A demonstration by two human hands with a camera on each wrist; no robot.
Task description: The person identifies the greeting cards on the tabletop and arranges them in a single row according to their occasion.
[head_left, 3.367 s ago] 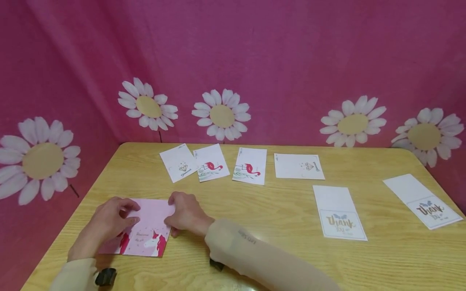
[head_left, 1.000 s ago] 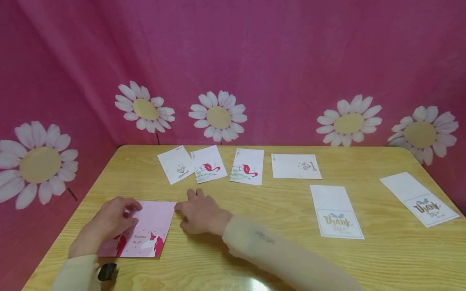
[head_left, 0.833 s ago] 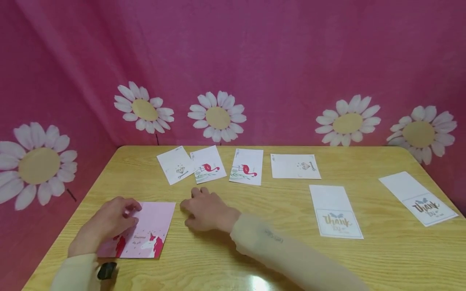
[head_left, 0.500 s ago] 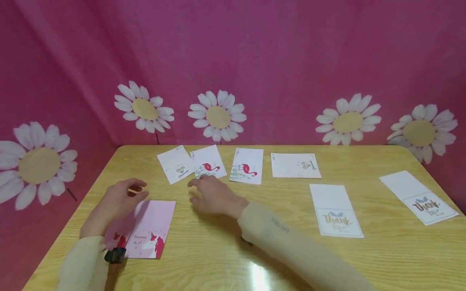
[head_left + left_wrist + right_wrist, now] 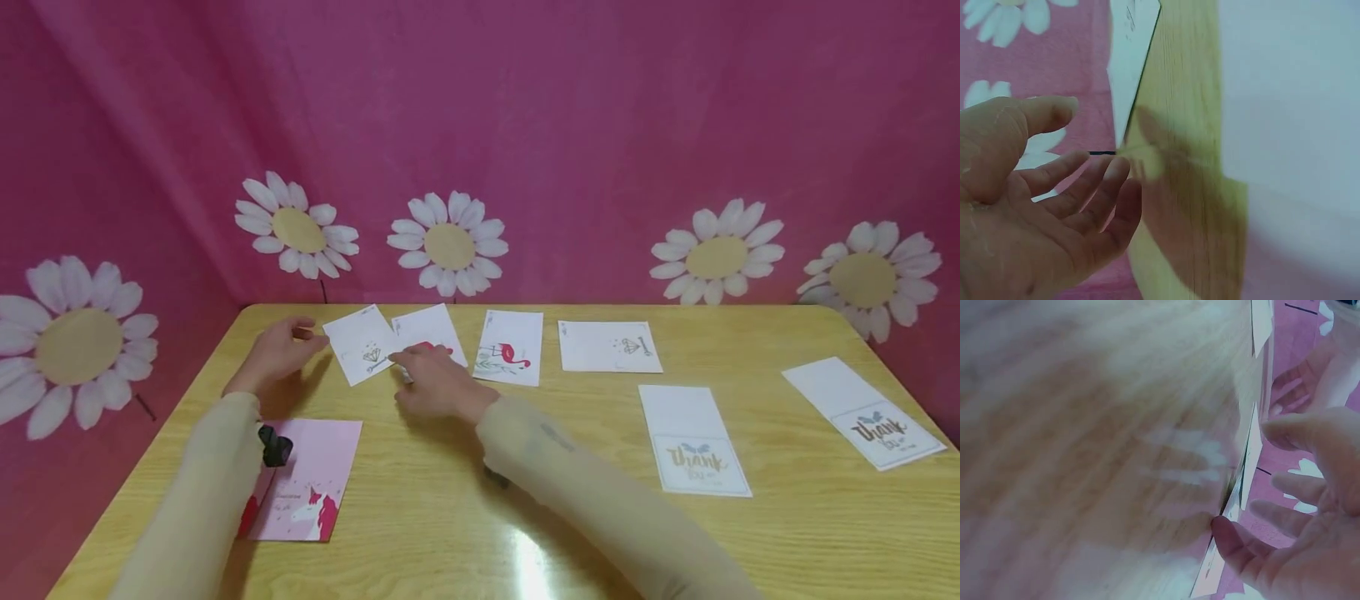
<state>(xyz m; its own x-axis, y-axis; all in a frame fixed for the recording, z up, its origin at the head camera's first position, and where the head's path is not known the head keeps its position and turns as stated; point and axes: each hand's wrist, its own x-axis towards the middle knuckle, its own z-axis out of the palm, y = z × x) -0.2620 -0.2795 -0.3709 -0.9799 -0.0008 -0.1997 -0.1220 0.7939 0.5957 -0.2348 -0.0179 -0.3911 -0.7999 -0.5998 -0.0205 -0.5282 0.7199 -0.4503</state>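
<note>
In the head view a white card with a diamond drawing lies at the table's back left, overlapping or touching a flamingo card. My left hand is at the diamond card's left edge, fingers loosely bent; the left wrist view shows nothing in that hand. Over the lower part of the flamingo card is my right hand, its fingertips near the diamond card's lower right corner. The right wrist view shows that hand with fingers spread and one fingertip at a card's edge.
A pink unicorn card lies under my left forearm. A second flamingo card and a sideways diamond card lie along the back. Two "thank you" cards are at the right. Behind the table hangs a pink flowered curtain.
My left hand has left the pink unicorn card and moved back to the diamond card. My right hand has moved from the unicorn card's right edge back and right onto the flamingo card.
</note>
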